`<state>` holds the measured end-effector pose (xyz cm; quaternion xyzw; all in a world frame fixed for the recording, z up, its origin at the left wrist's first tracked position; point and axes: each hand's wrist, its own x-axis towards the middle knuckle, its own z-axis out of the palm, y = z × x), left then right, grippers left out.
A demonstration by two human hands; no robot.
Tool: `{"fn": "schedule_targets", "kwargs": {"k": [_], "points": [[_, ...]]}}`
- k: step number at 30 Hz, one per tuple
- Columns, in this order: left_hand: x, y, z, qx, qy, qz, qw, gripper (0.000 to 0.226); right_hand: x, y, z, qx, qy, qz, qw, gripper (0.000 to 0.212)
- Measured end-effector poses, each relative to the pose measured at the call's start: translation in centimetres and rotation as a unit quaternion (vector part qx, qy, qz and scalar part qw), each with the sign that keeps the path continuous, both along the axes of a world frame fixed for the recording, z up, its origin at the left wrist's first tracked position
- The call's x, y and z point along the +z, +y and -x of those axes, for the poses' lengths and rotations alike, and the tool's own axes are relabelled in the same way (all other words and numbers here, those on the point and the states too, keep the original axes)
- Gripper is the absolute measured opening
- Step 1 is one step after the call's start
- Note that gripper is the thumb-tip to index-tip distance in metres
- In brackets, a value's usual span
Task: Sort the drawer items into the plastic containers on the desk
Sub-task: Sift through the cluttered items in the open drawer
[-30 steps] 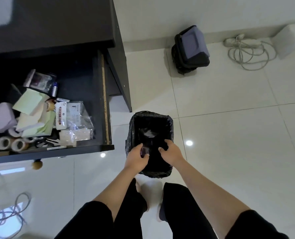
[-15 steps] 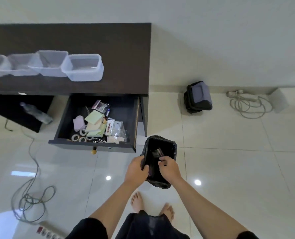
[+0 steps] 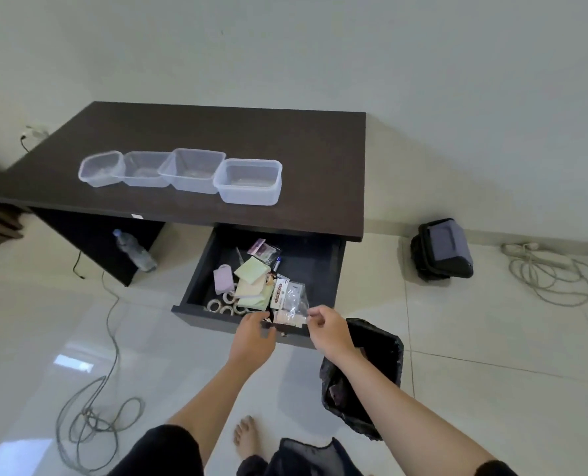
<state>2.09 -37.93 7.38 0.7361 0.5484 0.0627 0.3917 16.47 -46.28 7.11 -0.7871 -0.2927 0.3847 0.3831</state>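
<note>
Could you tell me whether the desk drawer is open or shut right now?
Open: the drawer is pulled out from under the desk, its notepads and tape rolls exposed.

The table (image 3: 285, 139) is a very dark brown, and the four containers (image 3: 248, 182) on it are clear, colourless plastic with a faint bluish cast. In the black drawer (image 3: 316, 266), pale green and cream sticky notes (image 3: 251, 271) lie at 3 o'clock from a lilac pad (image 3: 223, 278), with beige tape rolls (image 3: 224, 305) at 6 o'clock of that pad. The floor (image 3: 491, 338) is glossy white tile, the bin liner (image 3: 382, 338) black, the bag (image 3: 443, 249) black with a grey-blue panel.
</note>
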Motion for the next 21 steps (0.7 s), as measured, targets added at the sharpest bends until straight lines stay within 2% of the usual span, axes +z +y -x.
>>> {"fn": "schedule_targets", "kwargs": {"k": [8,14,21], "points": [[-2.0,10.7,3.3,-0.052,0.014,-0.001,0.999,0.040,-2.0,8.4,4.6,-0.080,-0.012,0.056,0.995,0.033],[-4.2,15.9,3.6,-0.098,0.040,0.002,0.994,0.043,-3.0,10.8,5.5,-0.127,-0.043,0.090,0.987,0.045],[-6.1,21.8,-1.0,-0.138,0.048,-0.009,0.989,0.052,-6.6,13.7,2.9,-0.137,-0.016,0.226,0.964,0.073]]}}
